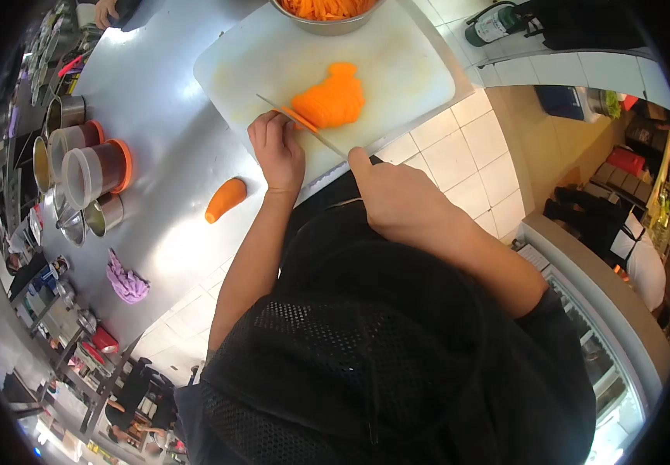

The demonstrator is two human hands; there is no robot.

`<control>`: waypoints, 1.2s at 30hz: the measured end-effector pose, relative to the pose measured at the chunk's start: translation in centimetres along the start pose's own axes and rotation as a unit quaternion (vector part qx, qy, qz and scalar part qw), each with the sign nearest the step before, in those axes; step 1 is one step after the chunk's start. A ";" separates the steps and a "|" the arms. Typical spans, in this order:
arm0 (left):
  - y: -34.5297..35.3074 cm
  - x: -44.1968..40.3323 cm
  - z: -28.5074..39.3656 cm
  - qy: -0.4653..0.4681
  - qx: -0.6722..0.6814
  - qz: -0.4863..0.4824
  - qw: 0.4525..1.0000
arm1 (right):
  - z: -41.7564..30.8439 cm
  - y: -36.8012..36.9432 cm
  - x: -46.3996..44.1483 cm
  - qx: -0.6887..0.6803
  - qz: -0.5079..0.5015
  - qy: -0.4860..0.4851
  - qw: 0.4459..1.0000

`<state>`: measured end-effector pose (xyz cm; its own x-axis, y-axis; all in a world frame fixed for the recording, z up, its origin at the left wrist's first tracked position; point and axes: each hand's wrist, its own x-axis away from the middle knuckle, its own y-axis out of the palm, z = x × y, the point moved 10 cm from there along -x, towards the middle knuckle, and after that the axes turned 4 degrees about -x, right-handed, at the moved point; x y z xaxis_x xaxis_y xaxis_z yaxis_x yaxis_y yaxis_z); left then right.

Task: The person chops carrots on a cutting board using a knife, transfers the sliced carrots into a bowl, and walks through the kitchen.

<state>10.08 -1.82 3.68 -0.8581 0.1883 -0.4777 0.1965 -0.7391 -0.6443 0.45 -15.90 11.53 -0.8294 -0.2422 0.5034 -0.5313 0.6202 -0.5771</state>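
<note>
My right hand is closed around the handle of a knife, whose blade slants up and left across the white cutting board. Curled fingers of my left hand press on a carrot piece beside the blade; the hand partly hides it. Past the knife lies a fanned pile of thin carrot slices. A metal bowl of shredded carrot stands at the board's far edge. Off the board, left of my left forearm, a peeled carrot rests on the steel table.
On the steel table at left stand several metal pots and plastic tubs, including a clear tub with an orange rim. A purple cloth lies near the table's edge. Another person's hand shows at top left; a person is at far right.
</note>
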 end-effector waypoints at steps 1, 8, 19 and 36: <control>0.0 0.2 0.0 0.002 0.003 -0.003 1.000 | 0.1 0.1 -0.6 -0.019 0.032 -0.014 0.999; -0.2 -0.4 -0.3 0.019 0.000 0.022 1.000 | 3.7 4.2 -7.3 -0.010 0.090 -0.020 0.996; -0.3 -0.2 -0.4 -0.003 0.011 0.003 1.000 | -0.7 -0.7 -2.7 0.047 0.101 -0.070 0.991; -0.2 0.2 -0.4 -0.018 0.000 0.005 1.000 | 5.1 2.5 -6.7 0.004 0.118 -0.042 0.992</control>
<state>10.09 -1.37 3.49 -0.8724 0.1571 -0.4628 0.2059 -0.7406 -0.6397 3.85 -16.55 3.42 -0.9423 -0.1516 0.2986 -0.3213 0.6605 -0.6786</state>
